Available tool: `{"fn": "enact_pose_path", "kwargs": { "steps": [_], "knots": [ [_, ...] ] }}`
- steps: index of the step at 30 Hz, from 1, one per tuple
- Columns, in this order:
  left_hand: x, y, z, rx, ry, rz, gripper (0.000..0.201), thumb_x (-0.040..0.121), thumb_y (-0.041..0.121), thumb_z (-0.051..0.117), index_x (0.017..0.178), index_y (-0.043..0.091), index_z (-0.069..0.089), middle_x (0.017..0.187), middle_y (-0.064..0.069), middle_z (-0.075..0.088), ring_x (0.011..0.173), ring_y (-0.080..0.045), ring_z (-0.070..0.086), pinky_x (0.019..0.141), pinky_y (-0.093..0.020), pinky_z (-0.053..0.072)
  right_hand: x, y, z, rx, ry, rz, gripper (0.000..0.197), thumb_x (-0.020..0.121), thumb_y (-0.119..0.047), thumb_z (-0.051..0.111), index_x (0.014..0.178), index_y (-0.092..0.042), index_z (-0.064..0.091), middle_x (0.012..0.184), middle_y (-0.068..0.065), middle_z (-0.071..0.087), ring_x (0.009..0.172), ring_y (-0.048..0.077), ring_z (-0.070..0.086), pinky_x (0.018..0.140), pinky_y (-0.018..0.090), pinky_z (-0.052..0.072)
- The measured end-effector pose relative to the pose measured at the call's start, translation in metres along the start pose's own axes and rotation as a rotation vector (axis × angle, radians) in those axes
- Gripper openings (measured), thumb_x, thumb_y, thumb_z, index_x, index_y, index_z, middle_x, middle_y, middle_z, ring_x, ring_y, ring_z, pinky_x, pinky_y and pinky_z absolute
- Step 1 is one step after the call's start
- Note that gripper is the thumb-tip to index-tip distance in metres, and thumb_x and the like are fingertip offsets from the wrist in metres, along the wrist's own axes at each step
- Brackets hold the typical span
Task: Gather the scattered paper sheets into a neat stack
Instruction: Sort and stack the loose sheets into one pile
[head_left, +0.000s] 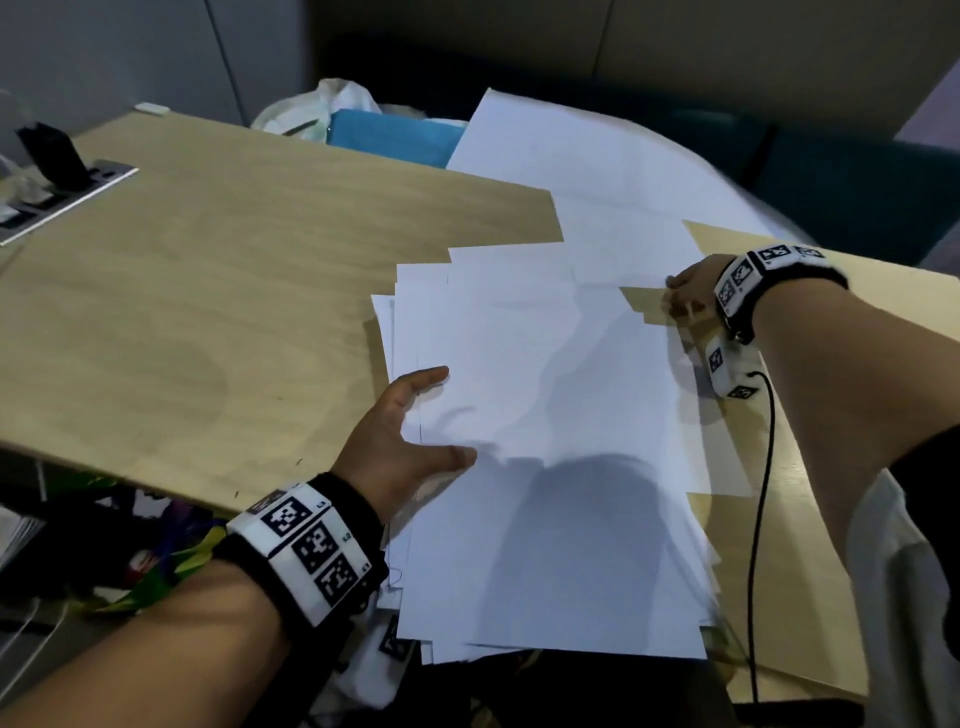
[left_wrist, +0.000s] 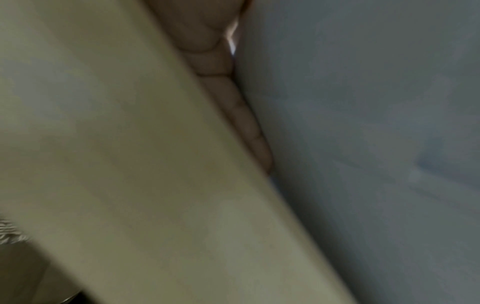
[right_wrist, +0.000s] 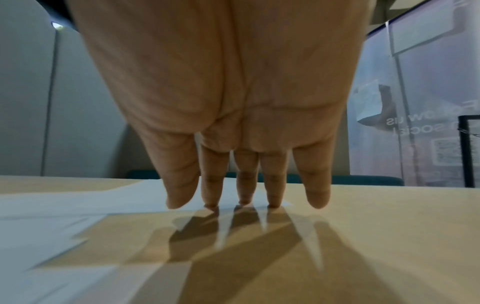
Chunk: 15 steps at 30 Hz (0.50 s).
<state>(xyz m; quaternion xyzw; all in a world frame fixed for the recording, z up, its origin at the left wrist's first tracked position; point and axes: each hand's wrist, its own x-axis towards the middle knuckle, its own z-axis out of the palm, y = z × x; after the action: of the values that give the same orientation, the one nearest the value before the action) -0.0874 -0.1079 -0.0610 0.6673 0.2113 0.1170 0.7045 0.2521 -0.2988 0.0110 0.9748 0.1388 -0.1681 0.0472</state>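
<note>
A loose pile of white paper sheets (head_left: 545, 415) lies fanned on the wooden table (head_left: 208, 291), its near end hanging over the front edge. More sheets (head_left: 571, 156) spread toward the far right corner. My left hand (head_left: 410, 431) rests at the pile's left edge, thumb and forefinger straight on the top sheet. In the left wrist view a finger (left_wrist: 233, 115) lies between the table (left_wrist: 103, 144) and the paper (left_wrist: 363, 144). My right hand (head_left: 685, 293) stands on straight fingertips (right_wrist: 244, 200) at the corner of a sheet (right_wrist: 78, 201) on the pile's right side.
A socket panel (head_left: 67, 197) with a black plug sits at the far left. A blue object (head_left: 389, 137) and a plastic bag (head_left: 332, 109) lie behind the table. A black cable (head_left: 763, 493) runs down from my right wrist. Dark seating (head_left: 857, 182) stands beyond the right corner.
</note>
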Motion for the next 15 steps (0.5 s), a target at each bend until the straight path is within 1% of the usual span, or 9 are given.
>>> {"fn": "enact_pose_path", "kwargs": {
  "steps": [2, 3, 4, 6, 9, 10, 12, 14, 15],
  "knots": [
    [0.002, -0.002, -0.002, 0.045, 0.004, 0.007, 0.073, 0.068, -0.002, 0.081, 0.126, 0.033, 0.056, 0.132, 0.018, 0.053, 0.097, 0.034, 0.043, 0.08, 0.001, 0.042, 0.0, 0.008, -0.002, 0.085, 0.011, -0.003, 0.043, 0.089, -0.026, 0.064, 0.129, -0.014, 0.057, 0.137, 0.012, 0.053, 0.127, 0.032, 0.048, 0.101, 0.039, 0.039],
    [0.002, -0.003, -0.004, 0.067, 0.006, 0.004, 0.073, 0.067, 0.001, 0.083, 0.125, 0.037, 0.056, 0.13, 0.022, 0.053, 0.104, 0.032, 0.041, 0.088, -0.004, 0.04, -0.004, 0.011, -0.001, 0.1, 0.021, -0.016, 0.041, 0.086, -0.027, 0.067, 0.126, -0.016, 0.061, 0.132, 0.01, 0.057, 0.122, 0.031, 0.052, 0.096, 0.037, 0.041],
    [0.002, -0.003, -0.004, 0.083, 0.005, 0.006, 0.074, 0.066, 0.004, 0.084, 0.124, 0.039, 0.056, 0.129, 0.024, 0.053, 0.109, 0.029, 0.039, 0.092, -0.008, 0.037, -0.01, 0.011, 0.0, 0.092, 0.02, -0.03, 0.04, 0.086, -0.03, 0.067, 0.124, -0.018, 0.063, 0.128, 0.006, 0.06, 0.117, 0.028, 0.055, 0.09, 0.033, 0.042],
    [0.003, -0.004, -0.004, 0.099, 0.008, 0.011, 0.074, 0.066, 0.005, 0.084, 0.125, 0.038, 0.056, 0.127, 0.027, 0.052, 0.114, 0.025, 0.036, 0.094, -0.011, 0.032, -0.017, 0.013, 0.005, 0.075, 0.025, -0.038, 0.033, 0.085, -0.035, 0.067, 0.115, -0.021, 0.069, 0.117, 0.0, 0.065, 0.1, 0.022, 0.057, 0.081, 0.027, 0.039],
    [0.003, -0.004, -0.004, 0.104, 0.015, 0.031, 0.073, 0.065, 0.005, 0.085, 0.124, 0.038, 0.056, 0.127, 0.027, 0.052, 0.117, 0.022, 0.035, 0.099, -0.018, 0.03, -0.03, 0.013, 0.007, 0.078, 0.042, -0.021, 0.026, 0.084, -0.039, 0.067, 0.101, -0.02, 0.075, 0.102, 0.002, 0.068, 0.091, 0.021, 0.055, 0.078, 0.028, 0.041],
    [0.002, -0.006, -0.005, 0.098, 0.017, 0.027, 0.073, 0.064, 0.006, 0.086, 0.123, 0.038, 0.057, 0.128, 0.026, 0.053, 0.118, 0.02, 0.036, 0.099, -0.019, 0.03, -0.033, 0.013, 0.007, 0.094, 0.049, 0.0, 0.025, 0.085, -0.038, 0.066, 0.1, -0.019, 0.075, 0.101, 0.004, 0.068, 0.091, 0.022, 0.056, 0.079, 0.028, 0.041],
    [0.002, -0.008, -0.005, 0.086, 0.017, 0.032, 0.074, 0.061, 0.008, 0.087, 0.121, 0.039, 0.058, 0.128, 0.023, 0.054, 0.121, 0.017, 0.037, 0.095, -0.016, 0.033, -0.038, 0.012, 0.003, 0.139, 0.1, 0.029, 0.031, 0.086, -0.037, 0.065, 0.109, -0.017, 0.07, 0.114, 0.007, 0.066, 0.104, 0.026, 0.058, 0.086, 0.03, 0.045],
    [0.002, -0.008, -0.005, 0.085, 0.018, 0.039, 0.073, 0.063, 0.004, 0.086, 0.121, 0.038, 0.058, 0.128, 0.023, 0.054, 0.122, 0.015, 0.038, 0.088, -0.011, 0.034, -0.024, 0.019, 0.007, 0.146, 0.156, 0.084, 0.048, 0.084, -0.042, 0.065, 0.124, -0.017, 0.059, 0.13, 0.009, 0.058, 0.118, 0.03, 0.053, 0.098, 0.036, 0.044],
    [0.002, -0.008, -0.005, 0.088, 0.019, 0.041, 0.073, 0.064, 0.002, 0.085, 0.122, 0.037, 0.058, 0.128, 0.023, 0.053, 0.123, 0.014, 0.038, 0.087, -0.01, 0.035, -0.016, 0.024, 0.009, 0.102, 0.148, 0.109, 0.056, 0.082, -0.046, 0.065, 0.129, -0.019, 0.053, 0.132, 0.01, 0.055, 0.119, 0.033, 0.053, 0.098, 0.039, 0.044]
  ]
}}
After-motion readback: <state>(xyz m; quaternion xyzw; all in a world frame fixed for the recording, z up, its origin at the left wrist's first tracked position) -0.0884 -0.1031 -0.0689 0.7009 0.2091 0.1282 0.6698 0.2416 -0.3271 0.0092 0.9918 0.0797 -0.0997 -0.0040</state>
